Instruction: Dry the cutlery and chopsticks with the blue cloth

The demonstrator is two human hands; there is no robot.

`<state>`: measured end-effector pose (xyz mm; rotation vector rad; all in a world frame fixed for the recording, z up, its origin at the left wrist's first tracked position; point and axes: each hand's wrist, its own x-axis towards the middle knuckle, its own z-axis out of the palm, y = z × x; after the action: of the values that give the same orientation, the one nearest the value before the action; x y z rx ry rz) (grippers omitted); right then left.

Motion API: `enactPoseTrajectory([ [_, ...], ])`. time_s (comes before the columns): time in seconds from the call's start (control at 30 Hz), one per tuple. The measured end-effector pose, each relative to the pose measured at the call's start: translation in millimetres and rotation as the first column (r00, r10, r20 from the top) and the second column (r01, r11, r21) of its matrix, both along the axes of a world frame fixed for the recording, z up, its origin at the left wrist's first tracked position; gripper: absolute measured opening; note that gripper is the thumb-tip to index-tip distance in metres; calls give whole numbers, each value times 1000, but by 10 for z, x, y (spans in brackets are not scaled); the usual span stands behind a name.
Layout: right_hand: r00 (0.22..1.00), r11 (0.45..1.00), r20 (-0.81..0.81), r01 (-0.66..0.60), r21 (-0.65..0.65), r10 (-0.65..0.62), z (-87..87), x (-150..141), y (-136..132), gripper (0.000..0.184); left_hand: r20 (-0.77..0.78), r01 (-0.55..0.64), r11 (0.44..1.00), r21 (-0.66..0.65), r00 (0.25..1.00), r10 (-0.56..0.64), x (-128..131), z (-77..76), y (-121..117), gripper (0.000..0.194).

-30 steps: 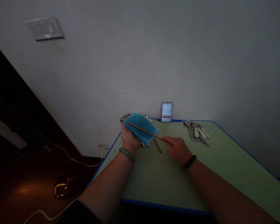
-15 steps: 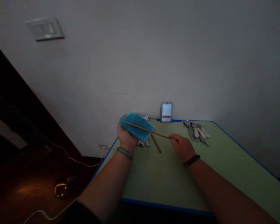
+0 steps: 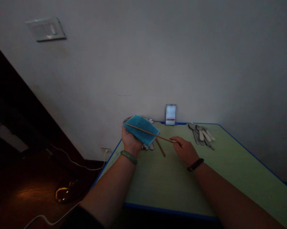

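My left hand (image 3: 131,141) supports a blue cloth (image 3: 140,127) from beneath, palm up, with most of its fingers hidden under the fabric. A thin wooden chopstick (image 3: 145,131) lies across the top of the cloth. Its near end is pinched in my right hand (image 3: 185,149). Another chopstick (image 3: 161,148) rests on the table, partly covered by the cloth. Behind and below the cloth, some cutlery (image 3: 151,146) shows in part.
The pale green table (image 3: 172,178) has a blue edge and stands against the wall. Several spoons and other cutlery (image 3: 203,135) lie at the back right. A phone (image 3: 170,115) leans upright on the wall. A white cable (image 3: 78,165) hangs left of the table.
The blue cloth and my left hand have shifted slightly right. My right hand has moved a little left along the chopstick, whose far tip stays on the cloth.
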<state>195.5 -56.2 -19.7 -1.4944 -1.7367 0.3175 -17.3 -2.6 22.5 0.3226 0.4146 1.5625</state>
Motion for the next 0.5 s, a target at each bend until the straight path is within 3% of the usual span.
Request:
enactPoseTrajectory([
  [0.23, 986, 982, 19, -165, 92, 164, -20, -38, 4, 38, -53, 30, 1000, -3, 998, -30, 20, 7, -27, 70],
  [0.5, 976, 981, 157, -166, 97, 150, 21, -99, -26, 33, -49, 74, 994, 80, 996, -71, 70, -3, -61, 68],
])
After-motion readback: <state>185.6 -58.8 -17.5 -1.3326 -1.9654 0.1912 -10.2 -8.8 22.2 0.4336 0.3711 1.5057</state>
